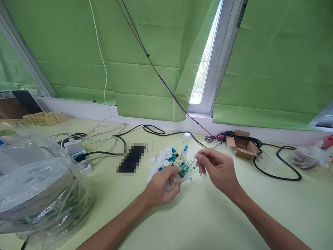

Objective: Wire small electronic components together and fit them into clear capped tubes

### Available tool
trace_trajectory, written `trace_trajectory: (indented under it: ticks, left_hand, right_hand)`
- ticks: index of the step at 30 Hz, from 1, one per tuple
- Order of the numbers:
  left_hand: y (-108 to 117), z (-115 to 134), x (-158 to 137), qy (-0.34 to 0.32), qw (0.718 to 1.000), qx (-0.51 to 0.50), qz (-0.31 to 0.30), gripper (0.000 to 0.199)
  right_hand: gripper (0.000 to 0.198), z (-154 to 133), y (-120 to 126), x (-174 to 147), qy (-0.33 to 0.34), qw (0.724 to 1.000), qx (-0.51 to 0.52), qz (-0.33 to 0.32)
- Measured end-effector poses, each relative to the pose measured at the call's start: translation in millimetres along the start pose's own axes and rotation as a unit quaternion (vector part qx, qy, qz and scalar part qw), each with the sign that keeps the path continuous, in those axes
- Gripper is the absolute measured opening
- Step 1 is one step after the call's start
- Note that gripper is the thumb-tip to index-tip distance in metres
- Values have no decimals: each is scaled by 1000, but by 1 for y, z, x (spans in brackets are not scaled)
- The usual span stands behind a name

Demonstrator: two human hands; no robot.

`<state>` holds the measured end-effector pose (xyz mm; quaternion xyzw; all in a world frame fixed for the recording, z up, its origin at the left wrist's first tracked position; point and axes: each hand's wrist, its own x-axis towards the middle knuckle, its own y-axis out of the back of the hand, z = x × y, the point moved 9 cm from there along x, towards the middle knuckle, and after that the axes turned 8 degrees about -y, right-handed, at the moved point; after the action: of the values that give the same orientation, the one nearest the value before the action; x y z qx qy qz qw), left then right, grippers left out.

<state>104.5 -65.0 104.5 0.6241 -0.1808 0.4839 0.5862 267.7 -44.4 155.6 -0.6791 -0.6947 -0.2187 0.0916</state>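
My left hand (pixel 161 186) is closed around a small clear plastic container (pixel 186 178), held tilted just above the table. Green bead-like pieces (pixel 184 169) show at its open end. To the right, my right hand (pixel 220 169) pinches a thin stem (pixel 193 162) that slants down to the green pieces; whether it is loose or joined to them I cannot tell. Behind my left hand lie several round white caps (pixel 165 163) and small blue and green pieces with thin stems (pixel 173 155). A clear tube with a blue piece (pixel 185 148) stands beyond them.
A large plastic-wrapped spool (pixel 39 187) takes up the left side. A power strip (pixel 78 152) with cables and a blurred dark rectangle (pixel 132 158) lie left of the caps. An open cardboard box (pixel 243 146), black cable (pixel 275 177) and plastic bag (pixel 308 158) sit at right.
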Motion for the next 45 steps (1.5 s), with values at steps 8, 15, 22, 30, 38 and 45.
trace_trajectory:
  ticks: [8,15,22,30,38,45]
  left_hand:
    - [-3,5,-1,-1,1000,-13,-1,39]
    - [-2,-1,0,30,999,-28,8,33]
    - [-3,-3,1,43,998,-43,11,30]
    - [-5,-9,-3,69,996,-55,4,26]
    - [1,-7,-2,59,996,-58,35,34]
    - [1,-5,0,45,997,-55,35,36]
  right_hand:
    - [17,-2,-2,1,-2,1000,7,-12]
    - [22,-7,-3,4,-35,997,15,-71]
    - [21,-7,-4,8,-58,993,18,-105]
    - [22,-10,2,8,-49,995,-14,-91]
    - [27,-8,4,10,-73,992,24,-102]
    - [30,-3,0,9,-90,987,26,-127]
